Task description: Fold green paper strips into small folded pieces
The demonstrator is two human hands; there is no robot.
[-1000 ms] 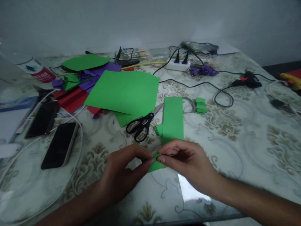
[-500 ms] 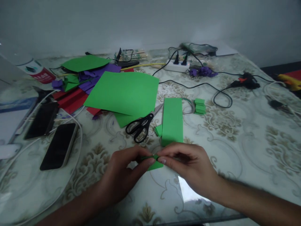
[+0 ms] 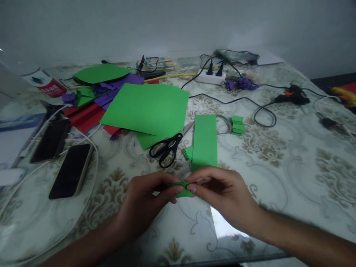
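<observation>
A small piece of folded green paper (image 3: 184,193) is pinched between my two hands, low above the near part of the table. My left hand (image 3: 148,198) grips its left side between thumb and fingers. At the other side, my right hand (image 3: 222,191) pinches it with thumb and forefinger. Fingers cover much of the paper. Just beyond lies a green paper strip (image 3: 205,141), with a small folded green piece (image 3: 188,152) at its left edge. Black-handled scissors (image 3: 168,146) rest left of the strip, blades toward it. A pleated green piece (image 3: 237,125) lies farther right.
Large green sheets (image 3: 147,107) lie behind the scissors, near red paper (image 3: 87,118) and purple paper (image 3: 119,89). Two phones, the nearer a black-screened phone (image 3: 71,171), lie left beside a white cable. A power strip (image 3: 211,77) and a glue gun (image 3: 293,95) stand farther back.
Both hands keep their pinch on the folded green paper, with only slight finger movement. The whole view has shifted a little; the other things lie as before.
</observation>
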